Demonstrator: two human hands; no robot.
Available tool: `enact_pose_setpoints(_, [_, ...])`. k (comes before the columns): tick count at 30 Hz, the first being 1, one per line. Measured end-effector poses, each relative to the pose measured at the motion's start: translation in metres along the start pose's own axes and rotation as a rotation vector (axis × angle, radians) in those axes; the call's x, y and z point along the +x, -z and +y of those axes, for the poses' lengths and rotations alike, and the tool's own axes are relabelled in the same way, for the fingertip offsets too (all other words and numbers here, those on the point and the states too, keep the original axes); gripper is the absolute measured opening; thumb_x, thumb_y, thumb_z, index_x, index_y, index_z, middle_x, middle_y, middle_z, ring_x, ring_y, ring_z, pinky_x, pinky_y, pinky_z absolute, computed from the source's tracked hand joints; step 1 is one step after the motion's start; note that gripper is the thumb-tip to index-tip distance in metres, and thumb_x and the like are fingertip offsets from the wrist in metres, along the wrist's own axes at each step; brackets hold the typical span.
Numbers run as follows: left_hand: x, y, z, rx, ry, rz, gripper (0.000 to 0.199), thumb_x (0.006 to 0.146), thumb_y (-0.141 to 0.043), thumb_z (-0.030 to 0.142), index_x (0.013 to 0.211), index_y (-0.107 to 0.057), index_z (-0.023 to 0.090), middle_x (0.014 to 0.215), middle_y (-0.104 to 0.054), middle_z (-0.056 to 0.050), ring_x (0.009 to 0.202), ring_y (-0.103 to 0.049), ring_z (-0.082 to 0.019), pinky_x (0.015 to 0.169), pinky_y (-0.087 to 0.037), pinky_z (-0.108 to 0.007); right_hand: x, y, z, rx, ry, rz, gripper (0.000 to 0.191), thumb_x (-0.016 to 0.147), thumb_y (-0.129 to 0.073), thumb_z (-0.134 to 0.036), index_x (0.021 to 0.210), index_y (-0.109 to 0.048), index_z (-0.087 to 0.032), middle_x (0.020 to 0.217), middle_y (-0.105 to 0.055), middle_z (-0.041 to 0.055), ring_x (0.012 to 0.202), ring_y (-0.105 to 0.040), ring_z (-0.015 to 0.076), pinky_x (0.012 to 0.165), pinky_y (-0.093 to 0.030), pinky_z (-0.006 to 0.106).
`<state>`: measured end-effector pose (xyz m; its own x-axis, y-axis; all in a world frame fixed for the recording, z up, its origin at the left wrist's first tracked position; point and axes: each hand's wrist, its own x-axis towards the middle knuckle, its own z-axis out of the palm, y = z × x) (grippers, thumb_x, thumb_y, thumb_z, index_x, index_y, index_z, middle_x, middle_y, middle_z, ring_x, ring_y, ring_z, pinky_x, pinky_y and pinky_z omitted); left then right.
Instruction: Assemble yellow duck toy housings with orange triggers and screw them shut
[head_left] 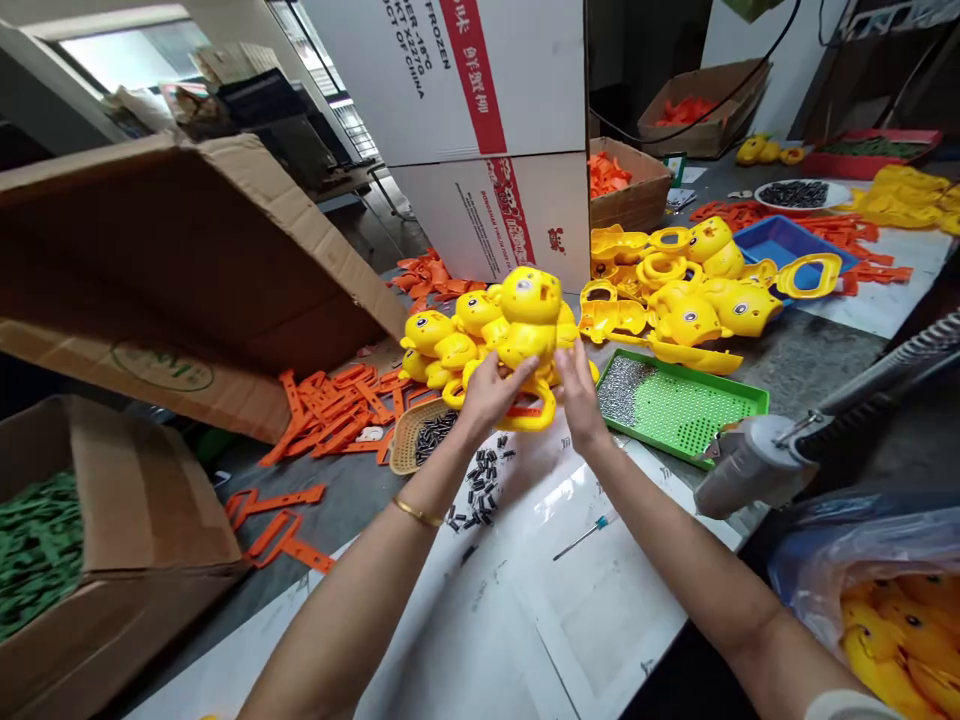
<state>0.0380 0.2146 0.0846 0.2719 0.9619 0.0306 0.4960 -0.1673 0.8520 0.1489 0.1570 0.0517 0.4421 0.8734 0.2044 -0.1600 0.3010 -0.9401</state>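
A yellow plastic duck toy (pixel 529 297) with a ring-shaped handle is held upright over the white work surface. My left hand (pixel 489 398) is closed on its lower left side, the thumb across the front. My right hand (pixel 583 400) is by the toy's right side with its fingers stretched out, close against it; whether they press on it I cannot tell. Behind and to the left sit several similar yellow duck toys (pixel 427 332). Small black cylinders (pixel 480 492) lie scattered below my left hand. A screwdriver (pixel 581 537) with a blue handle rests nearer to me.
Right of my hands is a green tray (pixel 712 405) with small metal parts. Yellow half shells (pixel 686 310) are heaped behind it. A basket (pixel 405 440) of black cylinders and orange parts (pixel 337 410) lie left. A tall carton (pixel 517 120) stands behind; a grey tool (pixel 757 460) juts in.
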Motion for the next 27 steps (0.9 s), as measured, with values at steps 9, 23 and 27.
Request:
enact_pose_setpoints(9, [0.114,-0.039,0.035,0.476,0.092,0.14,0.056,0.086,-0.062,0.04,0.131,-0.046,0.01,0.128,-0.062,-0.025,0.118,-0.06,-0.035,0.093,-0.045,-0.039,-0.159,0.164,-0.044,-0.445,0.588,-0.439,0.03,0.084,-0.049,-0.019,0.106,-0.065,-0.033,0.053,-0.059,-0.0009,0.042,-0.059,0.0198,0.042,-0.051,0.036])
enact_pose_setpoints(23, [0.085,-0.039,0.014,0.639,0.147,0.179,0.053,0.089,-0.053,0.033,0.138,-0.044,0.014,0.122,-0.068,-0.02,0.118,-0.062,-0.034,0.095,-0.045,-0.039,0.051,0.257,-0.022,-1.359,0.273,-0.103,0.057,0.085,-0.064,-0.051,0.137,-0.056,-0.028,0.134,-0.061,0.0112,0.095,-0.067,0.0311,0.073,-0.054,0.043])
enact_pose_setpoints(27, [0.079,-0.031,0.005,0.543,0.117,0.184,0.054,0.088,-0.056,0.032,0.138,-0.047,0.014,0.121,-0.069,-0.019,0.119,-0.061,-0.033,0.099,-0.044,-0.04,0.06,0.25,-0.016,-1.453,0.171,-0.127,0.042,0.086,-0.062,-0.037,0.127,-0.065,-0.025,0.125,-0.064,0.0116,0.101,-0.066,0.0317,0.075,-0.054,0.043])
